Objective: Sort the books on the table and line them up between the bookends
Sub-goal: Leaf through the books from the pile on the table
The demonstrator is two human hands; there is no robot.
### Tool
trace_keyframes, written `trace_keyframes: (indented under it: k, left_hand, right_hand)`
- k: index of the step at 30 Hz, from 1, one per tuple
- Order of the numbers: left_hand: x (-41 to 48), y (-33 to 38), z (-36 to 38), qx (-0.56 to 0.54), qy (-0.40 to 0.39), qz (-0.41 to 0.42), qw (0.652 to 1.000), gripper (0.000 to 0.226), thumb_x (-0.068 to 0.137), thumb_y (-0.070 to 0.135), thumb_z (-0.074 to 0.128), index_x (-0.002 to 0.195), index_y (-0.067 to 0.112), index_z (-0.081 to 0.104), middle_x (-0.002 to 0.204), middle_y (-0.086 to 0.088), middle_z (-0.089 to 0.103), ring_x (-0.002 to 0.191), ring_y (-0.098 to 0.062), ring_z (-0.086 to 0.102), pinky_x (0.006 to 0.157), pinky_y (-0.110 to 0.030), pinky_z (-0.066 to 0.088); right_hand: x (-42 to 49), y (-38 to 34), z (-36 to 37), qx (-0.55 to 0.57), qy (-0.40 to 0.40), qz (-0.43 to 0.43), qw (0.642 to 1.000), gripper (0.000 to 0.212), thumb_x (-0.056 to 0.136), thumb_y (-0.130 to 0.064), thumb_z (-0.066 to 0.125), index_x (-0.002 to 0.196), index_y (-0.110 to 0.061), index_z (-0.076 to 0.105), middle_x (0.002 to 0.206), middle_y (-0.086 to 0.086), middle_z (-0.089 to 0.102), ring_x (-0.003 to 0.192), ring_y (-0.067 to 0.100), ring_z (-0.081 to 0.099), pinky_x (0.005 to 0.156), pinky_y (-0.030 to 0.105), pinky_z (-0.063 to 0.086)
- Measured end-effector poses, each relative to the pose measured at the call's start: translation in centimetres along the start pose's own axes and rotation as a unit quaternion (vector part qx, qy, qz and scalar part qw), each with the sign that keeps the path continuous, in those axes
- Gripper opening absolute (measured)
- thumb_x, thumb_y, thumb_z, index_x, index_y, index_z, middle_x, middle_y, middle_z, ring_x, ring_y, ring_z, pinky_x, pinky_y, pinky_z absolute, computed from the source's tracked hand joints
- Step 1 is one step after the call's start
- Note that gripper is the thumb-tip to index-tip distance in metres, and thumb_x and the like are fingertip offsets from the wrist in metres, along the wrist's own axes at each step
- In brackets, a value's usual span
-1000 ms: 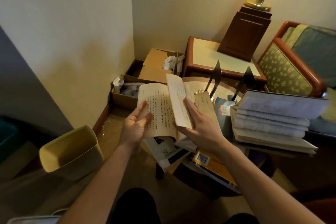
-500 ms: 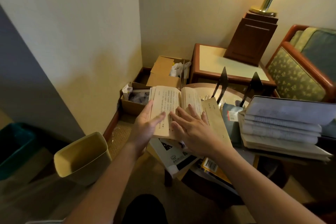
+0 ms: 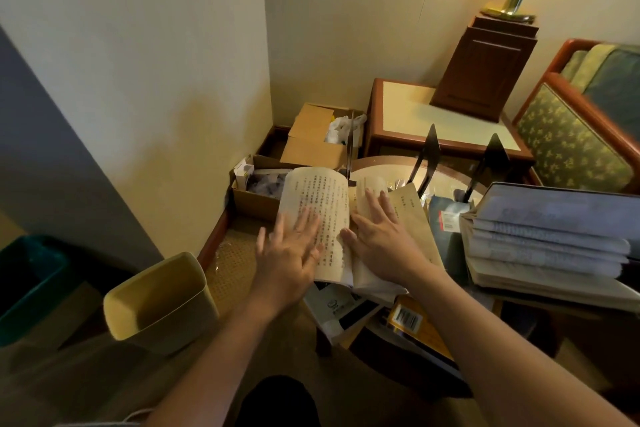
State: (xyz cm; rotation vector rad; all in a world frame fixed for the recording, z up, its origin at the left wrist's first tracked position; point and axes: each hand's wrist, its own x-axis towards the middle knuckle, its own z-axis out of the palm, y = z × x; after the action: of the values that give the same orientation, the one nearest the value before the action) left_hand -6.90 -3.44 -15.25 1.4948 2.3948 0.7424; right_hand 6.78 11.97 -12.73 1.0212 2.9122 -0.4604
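Note:
An open book (image 3: pixel 318 204) with yellowed pages of vertical print lies on top of other books at the table's left edge. My left hand (image 3: pixel 291 253) lies flat on its left page with the fingers spread. My right hand (image 3: pixel 381 236) presses flat on the right page. Two black bookends (image 3: pixel 429 156) (image 3: pixel 491 159) stand upright behind the open book on the round table (image 3: pixel 381 163). A stack of pale books (image 3: pixel 547 236) sits at the right. A yellow book with a barcode (image 3: pixel 412 322) and a white one (image 3: pixel 336 308) lie beneath the open book.
A beige waste bin (image 3: pixel 156 305) stands on the floor at the left. Cardboard boxes (image 3: pixel 311 139) (image 3: pixel 256 198) sit by the wall. A side table (image 3: pixel 415 114) with a lamp base (image 3: pixel 485 66) is behind, and a patterned armchair (image 3: pixel 571 142) at the right.
The raised pages have been laid down. Both hands went from holding the book's leaves to lying flat on the open pages, and the view shifted slightly.

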Motion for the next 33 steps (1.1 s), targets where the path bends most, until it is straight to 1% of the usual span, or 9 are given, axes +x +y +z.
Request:
trace_keyframes:
  k: [5,7,10,12,17,22,25,29,33]
  left_hand:
    - [1.8,0.8,0.7,0.048,-0.051,0.008,0.998,0.053,0.108,0.033,0.027,0.159,0.028,0.013,0.166,0.013,0.015,0.155,-0.015,0.004,0.123,-0.055,-0.007]
    - [3.1,0.8,1.0,0.008,-0.063,-0.011,0.998,0.053,0.109,0.035,0.026,0.16,0.028,0.014,0.166,0.011,0.015,0.155,-0.015,0.007,0.124,-0.054,-0.004]
    - [5.4,0.9,1.6,-0.041,-0.076,-0.019,0.996,0.053,0.109,0.037,0.026,0.16,0.031,0.015,0.167,0.011,0.014,0.155,-0.015,0.007,0.124,-0.05,-0.001]
    - [7.2,0.8,1.9,-0.051,-0.085,-0.032,0.995,0.052,0.109,0.036,0.026,0.16,0.03,0.016,0.167,0.008,0.014,0.155,-0.015,0.009,0.123,-0.048,0.003]
    - [8.1,0.4,2.9,-0.077,-0.064,-0.054,0.994,0.053,0.108,0.039,0.024,0.16,0.028,0.018,0.167,0.005,0.018,0.154,-0.015,0.013,0.125,-0.049,0.008]
    - [0.6,0.9,3.9,-0.086,0.004,-0.012,0.996,0.058,0.103,0.042,0.018,0.158,0.026,0.021,0.165,0.01,0.018,0.153,-0.006,0.01,0.126,-0.046,0.007]
    - [-1.7,0.1,3.9,-0.078,-0.002,-0.015,0.997,0.056,0.102,0.044,0.018,0.156,0.029,0.019,0.164,0.012,0.019,0.152,-0.004,0.009,0.126,-0.05,0.007]
    - [1.6,-0.8,3.7,-0.052,-0.032,-0.029,0.998,0.053,0.108,0.042,0.023,0.159,0.029,0.013,0.166,0.01,0.013,0.155,-0.014,0.005,0.125,-0.051,-0.001]
    - [6.2,-1.3,3.2,-0.037,-0.048,-0.062,0.996,0.053,0.108,0.039,0.026,0.159,0.028,0.018,0.167,0.007,0.019,0.155,-0.02,0.009,0.125,-0.055,0.003]
  right_hand:
    - [1.1,1.6,2.1,-0.067,-0.022,-0.028,0.997,0.098,0.075,-0.088,-0.016,0.158,-0.042,0.008,0.168,0.0,-0.011,0.145,0.032,-0.036,0.121,0.061,-0.007]
    - [0.8,1.2,2.0,-0.061,-0.013,-0.013,0.998,0.091,0.079,-0.087,-0.008,0.157,-0.043,0.008,0.166,-0.005,-0.014,0.146,0.03,-0.035,0.12,0.06,-0.011]
    - [-0.2,0.3,0.9,-0.03,-0.01,0.01,0.999,0.076,0.092,-0.077,0.019,0.157,-0.041,0.007,0.163,-0.009,-0.019,0.146,0.026,-0.033,0.114,0.046,-0.017]
    - [-0.3,0.2,0.5,-0.024,-0.016,0.012,0.999,0.074,0.093,-0.076,0.024,0.157,-0.042,0.007,0.165,-0.008,-0.017,0.146,0.025,-0.033,0.112,0.042,-0.019]
    - [-0.3,0.2,0.5,-0.013,-0.023,0.02,0.999,0.072,0.094,-0.076,0.023,0.157,-0.044,0.007,0.165,-0.01,-0.016,0.144,0.022,-0.035,0.11,0.04,-0.02]
    - [-0.5,0.1,0.6,-0.016,-0.018,0.018,1.0,0.07,0.095,-0.073,0.023,0.156,-0.045,0.004,0.164,-0.013,-0.018,0.142,0.02,-0.036,0.11,0.041,-0.016]
    - [-0.6,0.1,0.7,-0.025,-0.013,0.017,0.999,0.069,0.096,-0.073,0.023,0.156,-0.046,0.002,0.164,-0.013,-0.018,0.142,0.02,-0.037,0.109,0.043,-0.017]
    - [-0.6,0.1,0.8,-0.026,-0.016,0.017,0.999,0.069,0.096,-0.072,0.022,0.156,-0.044,0.002,0.165,-0.012,-0.018,0.143,0.021,-0.036,0.109,0.043,-0.019]
    - [-0.7,-0.2,0.6,-0.03,-0.023,0.014,0.999,0.07,0.097,-0.071,0.022,0.157,-0.042,0.002,0.165,-0.009,-0.017,0.143,0.022,-0.036,0.109,0.042,-0.02]
